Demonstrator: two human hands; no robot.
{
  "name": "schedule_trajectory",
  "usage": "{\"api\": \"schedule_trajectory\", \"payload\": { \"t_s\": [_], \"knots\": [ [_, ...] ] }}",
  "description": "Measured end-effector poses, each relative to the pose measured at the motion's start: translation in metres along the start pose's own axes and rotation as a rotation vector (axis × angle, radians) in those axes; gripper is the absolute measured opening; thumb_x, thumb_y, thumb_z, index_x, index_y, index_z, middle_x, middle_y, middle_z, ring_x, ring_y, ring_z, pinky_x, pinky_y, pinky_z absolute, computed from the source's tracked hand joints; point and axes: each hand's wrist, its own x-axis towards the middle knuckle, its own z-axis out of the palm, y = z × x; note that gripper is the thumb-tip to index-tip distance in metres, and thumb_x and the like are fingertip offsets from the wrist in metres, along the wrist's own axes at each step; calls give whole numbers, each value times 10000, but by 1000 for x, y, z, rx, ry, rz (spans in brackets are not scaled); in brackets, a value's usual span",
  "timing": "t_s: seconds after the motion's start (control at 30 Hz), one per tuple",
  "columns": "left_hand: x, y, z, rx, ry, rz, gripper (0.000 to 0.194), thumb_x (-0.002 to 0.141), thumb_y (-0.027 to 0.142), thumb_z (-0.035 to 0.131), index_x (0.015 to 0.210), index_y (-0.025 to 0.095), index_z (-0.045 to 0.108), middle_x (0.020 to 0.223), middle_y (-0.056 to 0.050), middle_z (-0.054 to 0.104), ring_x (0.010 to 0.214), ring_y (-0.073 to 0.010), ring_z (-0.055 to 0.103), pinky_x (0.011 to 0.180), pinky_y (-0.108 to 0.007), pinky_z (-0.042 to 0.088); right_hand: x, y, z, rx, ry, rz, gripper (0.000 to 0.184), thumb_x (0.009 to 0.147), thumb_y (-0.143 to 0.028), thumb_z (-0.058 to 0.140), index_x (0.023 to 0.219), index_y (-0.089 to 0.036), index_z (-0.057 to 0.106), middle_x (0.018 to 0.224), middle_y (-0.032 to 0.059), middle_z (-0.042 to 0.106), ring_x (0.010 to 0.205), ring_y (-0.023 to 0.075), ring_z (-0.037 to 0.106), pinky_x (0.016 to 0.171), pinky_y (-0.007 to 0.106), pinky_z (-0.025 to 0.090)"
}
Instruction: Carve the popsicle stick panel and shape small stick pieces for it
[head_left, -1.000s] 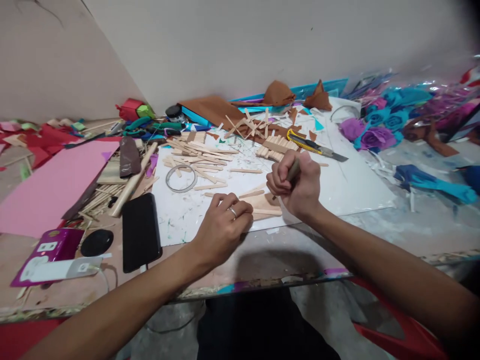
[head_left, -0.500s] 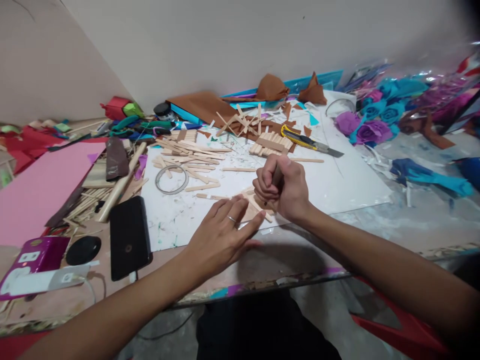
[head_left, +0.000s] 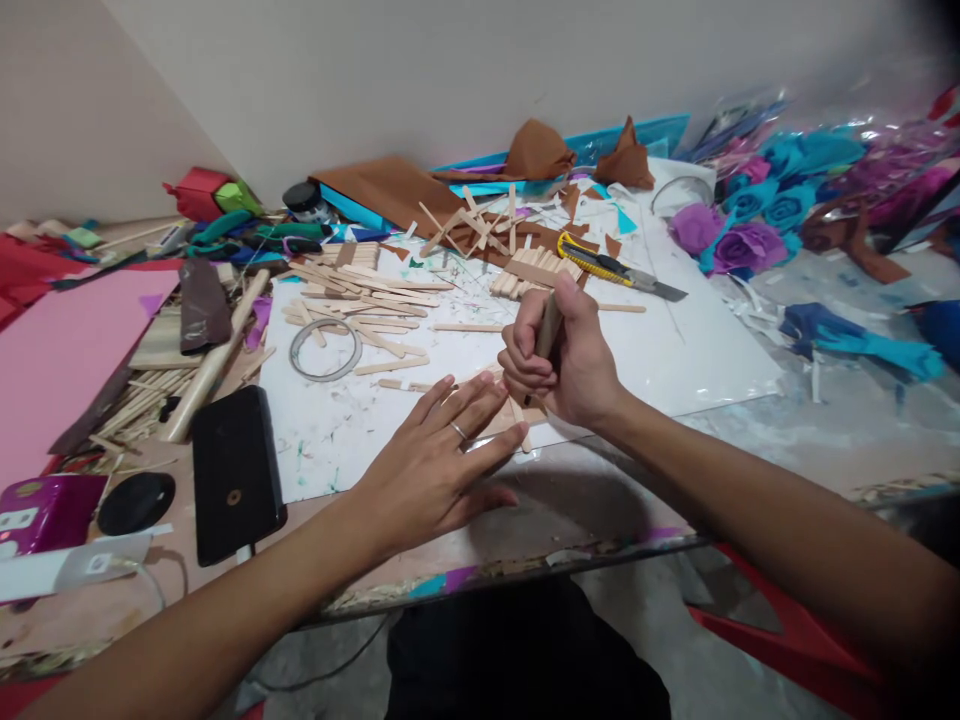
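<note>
My left hand [head_left: 439, 460] lies nearly flat, fingers extended, over a few craft sticks [head_left: 520, 418] and a small brown piece at the front of the white sheet [head_left: 322, 455]. A ring is on one finger. My right hand [head_left: 574, 365] is wrapped in a fist around a thick brownish rod [head_left: 550, 325], held upright just above those sticks; a dark end shows beneath the fist. The rod's exact kind is unclear. A single craft stick [head_left: 405, 385] rests beyond the left fingertips. Part of the sticks is hidden by both hands.
A yellow utility knife [head_left: 600, 262], its blade out, lies beyond my right hand. Loose craft sticks [head_left: 375, 300] and a tape roll [head_left: 325, 350] are left of centre. A phone [head_left: 236, 475] sits at left, paper roses [head_left: 750, 245] at right.
The view has shifted slightly, so the table items sit further left. My right fist has tilted a little, showing more of the rod. The left fingers have spread slightly.
</note>
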Motion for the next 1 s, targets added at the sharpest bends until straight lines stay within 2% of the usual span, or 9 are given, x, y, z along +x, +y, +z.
{"api": "schedule_trajectory", "payload": {
  "t_s": [0.13,0.27,0.43,0.67,0.83,1.0],
  "knots": [
    [0,1,2,-27,11,-1,621,1007,588,542,1524,246,507,1657,-141,396,1578,-355,270,1266,-603,233,-2,-2,6,6,36,-52,653,897,-775,535,580,-210,451,410,-95,200,344,63,145,355,207,128],
    [-1,1,5,-42,15,-7,676,984,624,561,1529,227,505,1679,-123,362,1589,-366,231,1282,-602,193,-5,3,11,-41,42,-40,645,890,-780,541,587,-217,455,424,-86,242,347,71,177,358,228,161],
    [1,0,6,-82,1,-10,714,965,644,579,1538,226,493,1644,-137,420,1567,-356,291,1278,-601,222,-6,10,8,-35,50,-82,646,893,-774,547,579,-216,464,423,-79,258,346,76,193,362,239,171],
    [2,2,3,-104,6,-19,679,979,622,571,1518,213,525,1598,-163,468,1542,-362,344,1268,-593,263,-8,13,7,-39,-20,-139,623,926,-724,552,576,-214,481,434,-69,281,351,83,212,347,252,182],
    [2,3,5,-131,11,-41,684,962,649,581,1509,239,545,1598,-151,467,1529,-347,375,1287,-570,248,-16,17,12,-172,48,-207,691,893,-805,512,542,-212,468,448,-51,298,377,87,263,372,264,211],
    [2,1,8,-126,47,-37,683,955,654,588,1487,227,566,1563,-158,505,1511,-344,403,1283,-557,266,-18,18,13,-141,64,-243,695,922,-786,479,530,-212,469,460,-44,282,363,89,253,363,282,202]
  ]
}}
